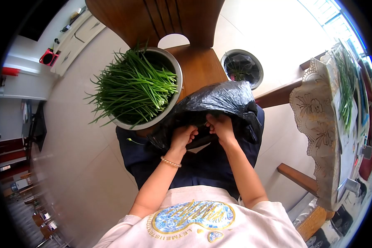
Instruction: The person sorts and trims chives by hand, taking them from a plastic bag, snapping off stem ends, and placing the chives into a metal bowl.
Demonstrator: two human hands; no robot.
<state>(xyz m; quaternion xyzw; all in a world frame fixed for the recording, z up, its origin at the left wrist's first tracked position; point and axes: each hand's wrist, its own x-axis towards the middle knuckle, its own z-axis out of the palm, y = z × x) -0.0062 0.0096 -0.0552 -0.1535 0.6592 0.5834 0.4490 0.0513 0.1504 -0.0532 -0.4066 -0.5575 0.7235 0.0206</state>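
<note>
A black plastic bag (219, 97) lies across my lap, its mouth facing me. My left hand (184, 137), with a beaded bracelet (170, 162) at the wrist, is at the bag's opening with its fingers curled closed. Close beside it, my right hand (221, 127) is closed in a pinch at the same opening. What the fingertips hold is dark and too small to make out. Left of the bag, a metal basin (180, 76) heaped with green chives (134, 84) rests on the wooden chair seat (200, 68). A single thin stalk (130, 140) pokes out by my left thigh.
A bin (259, 78) lined with a dark bag stands on the floor beyond the chair. On the right, a table with a lace cloth (314, 103) holds more long green stalks (346, 89). The chair's backrest (161, 18) rises ahead. White cabinets (76, 39) line the left.
</note>
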